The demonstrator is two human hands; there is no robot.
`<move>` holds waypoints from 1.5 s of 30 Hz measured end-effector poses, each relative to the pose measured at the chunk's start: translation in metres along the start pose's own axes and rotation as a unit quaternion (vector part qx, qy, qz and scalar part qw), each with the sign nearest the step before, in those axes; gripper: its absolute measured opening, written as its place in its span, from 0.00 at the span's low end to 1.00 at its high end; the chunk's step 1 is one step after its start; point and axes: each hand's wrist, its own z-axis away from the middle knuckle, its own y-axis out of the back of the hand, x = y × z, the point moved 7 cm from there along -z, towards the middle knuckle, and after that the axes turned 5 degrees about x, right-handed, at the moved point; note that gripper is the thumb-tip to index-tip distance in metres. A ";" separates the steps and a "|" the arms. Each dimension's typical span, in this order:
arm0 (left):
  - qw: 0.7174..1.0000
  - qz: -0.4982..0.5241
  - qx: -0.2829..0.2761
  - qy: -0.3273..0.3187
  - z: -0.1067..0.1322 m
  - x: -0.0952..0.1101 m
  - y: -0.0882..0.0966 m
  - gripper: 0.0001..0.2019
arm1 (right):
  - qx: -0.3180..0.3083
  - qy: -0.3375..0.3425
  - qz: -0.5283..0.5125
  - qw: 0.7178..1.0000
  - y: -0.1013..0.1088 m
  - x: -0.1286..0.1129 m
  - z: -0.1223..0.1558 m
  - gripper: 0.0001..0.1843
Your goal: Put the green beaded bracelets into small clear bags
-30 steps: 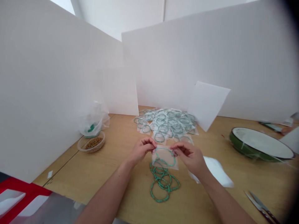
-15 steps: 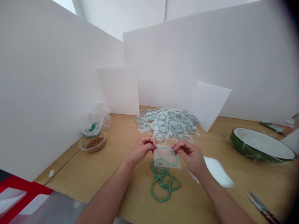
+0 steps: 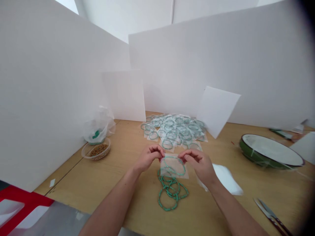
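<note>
A small clear plastic bag with a turquoise bead bracelet in it hangs between my two hands. My left hand pinches its upper left corner, thumb against fingertips. At the upper right corner my right hand is closed in a pinch on the bag's edge. Whether the bracelet lies wholly inside the bag is hard to tell. Just below, several loose green bead bracelets overlap on the table. Beyond my hands lies a wide heap of bagged bracelets.
White boards wall the wooden table. On the left stand a bowl of small brown beads and a plastic bag with green beads. To the right are a stack of clear bags, a green-rimmed basin and scissors.
The view has shifted slightly. Both hands still hold the bag at its top corners, and the right fingers have moved a little along its edge.
</note>
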 end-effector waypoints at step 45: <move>0.983 -0.171 0.060 0.032 0.001 -0.015 -0.015 0.19 | -0.068 -0.067 0.087 0.992 -0.024 0.025 0.004 0.17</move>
